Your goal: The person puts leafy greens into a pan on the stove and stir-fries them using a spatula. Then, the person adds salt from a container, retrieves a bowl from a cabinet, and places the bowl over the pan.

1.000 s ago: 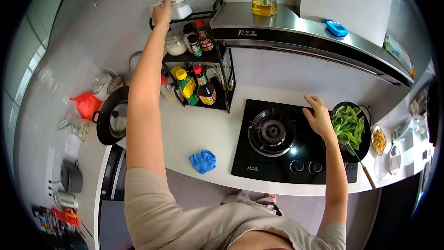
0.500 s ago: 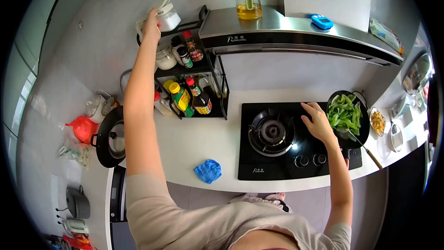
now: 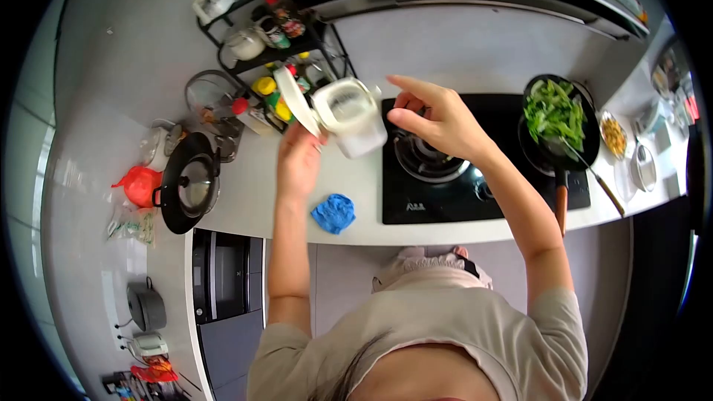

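So the black glass hob (image 3: 483,197) has white lettering along its front edge, and the worktop (image 3: 356,234) round it is plain white. Off-white plastic flip-top jar (image 3: 360,130) by its left side, solid blue crumpled cloth (image 3: 334,214) left of it too. Way further left there's a bright red plastic bag (image 3: 139,186). On its right, bright green leafy veg (image 3: 553,115) in a black round pan (image 3: 529,141) with a reddish-brown wooden handle (image 3: 561,200). Plain beige fabric shirt (image 3: 445,319) in front of it.

White ctr-top (image 3: 252,204) seen mid-frame; blue cloth (image 3: 334,214) laid nr ctr, blk cooktop (image 3: 453,206) set ctr-R, bowl w/ yellowish bits (image 3: 613,137) placed far R.
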Demonstrator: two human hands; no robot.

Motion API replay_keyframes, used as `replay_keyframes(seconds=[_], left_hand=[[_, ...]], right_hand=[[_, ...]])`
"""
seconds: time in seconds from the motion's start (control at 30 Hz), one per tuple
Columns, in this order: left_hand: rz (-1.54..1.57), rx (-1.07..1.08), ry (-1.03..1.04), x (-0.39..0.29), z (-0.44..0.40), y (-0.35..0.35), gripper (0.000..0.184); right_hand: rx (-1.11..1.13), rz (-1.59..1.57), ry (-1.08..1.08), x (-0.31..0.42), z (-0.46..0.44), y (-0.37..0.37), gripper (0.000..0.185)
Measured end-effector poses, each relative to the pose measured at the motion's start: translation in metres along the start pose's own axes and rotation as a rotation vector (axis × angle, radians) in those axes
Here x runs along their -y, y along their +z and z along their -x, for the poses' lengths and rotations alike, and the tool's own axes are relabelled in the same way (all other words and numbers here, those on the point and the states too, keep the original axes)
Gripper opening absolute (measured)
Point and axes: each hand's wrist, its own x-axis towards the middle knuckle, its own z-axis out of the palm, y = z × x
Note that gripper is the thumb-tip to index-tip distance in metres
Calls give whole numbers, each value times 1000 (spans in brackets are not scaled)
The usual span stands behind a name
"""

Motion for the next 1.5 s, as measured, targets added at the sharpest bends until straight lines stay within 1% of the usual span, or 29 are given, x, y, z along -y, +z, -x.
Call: replay_keyframes(seconds=[0.03, 0.07, 0.1, 0.13, 0.17, 0.27, 0.33, 0.37, 0.4, 0.47, 0.5, 0.6, 0.7, 0.83, 0.87, 0.97, 1.1, 1.17, 1.2, 1.23, 1.3, 1.33, 1.43, 1.47, 1.5], left_hand=[[25, 22, -23, 20, 15, 10, 29], [40, 77, -39, 40, 28, 15, 30], [59, 135, -50, 58, 38, 22, 32], [24, 99, -90, 68, 46, 36, 30], [10, 128, -95, 81, 51, 42, 28], [-46, 191, -114, 111, 59, 63, 25], [-88, 278, -120, 126, 61, 76, 24], [-67, 273, -119, 132, 62, 87, 24], [-48, 268, -117, 136, 63, 100, 24], [5, 299, -129, 145, 60, 117, 23], [2, 324, -103, 150, 60, 127, 24], [-40, 402, -145, 166, 56, 147, 25], [-20, 466, -191, 181, 55, 165, 26], [-14, 532, -216, 205, 57, 187, 27], [-11, 538, -220, 210, 59, 190, 27], [26, 478, -324, 218, 61, 199, 28], [49, 482, -341, 228, 60, 207, 28], [58, 489, -346, 236, 62, 202, 28], [30, 468, -337, 235, 62, 205, 25], [0, 447, -327, 232, 63, 209, 22], [-25, 402, -323, 230, 64, 209, 22], [-20, 380, -329, 232, 65, 204, 23], [-31, 344, -317, 236, 67, 188, 25], [-44, 333, -311, 235, 68, 185, 25], [-57, 321, -306, 235, 69, 181, 25]], right_hand=[[15, 3, 30, -2, 7, -1, 47], [-28, 55, -11, -4, 17, -2, 42], [-60, 111, 40, -10, 29, -3, 32], [-59, 143, 90, -17, 42, -8, 30], [-58, 173, 140, -22, 54, -15, 27], [-145, 191, 156, -31, 90, -36, 18], [-225, 370, -37, -35, 113, -51, 13], [-262, 463, -134, -36, 123, -59, 10], [-298, 464, -108, -36, 135, -63, 7], [-316, 398, -65, -37, 152, -74, 8], [-329, 362, -40, -37, 160, -79, 9], [-373, 145, 313, -33, 182, -98, 9], [-455, -137, 582, -38, 202, -113, 10], [-648, -343, 642, -48, 232, -138, 14], [-673, -348, 644, -54, 238, -142, 15], [-743, -484, 660, -61, 251, -153, 15], [-854, -677, 687, -74, 261, -167, 12], [-939, -702, 670, -82, 264, -180, 11], [-980, -716, 661, -89, 266, -187, 11], [-1009, -708, 618, -102, 270, -196, 11], [-1075, -660, 604, -122, 271, -216, 11], [-1078, -551, 629, -134, 271, -225, 10], [-1102, -233, 707, -177, 268, -244, 15], [-1089, -88, 766, -195, 266, -249, 17], [-1039, 115, 758, -214, 262, -252, 17]])
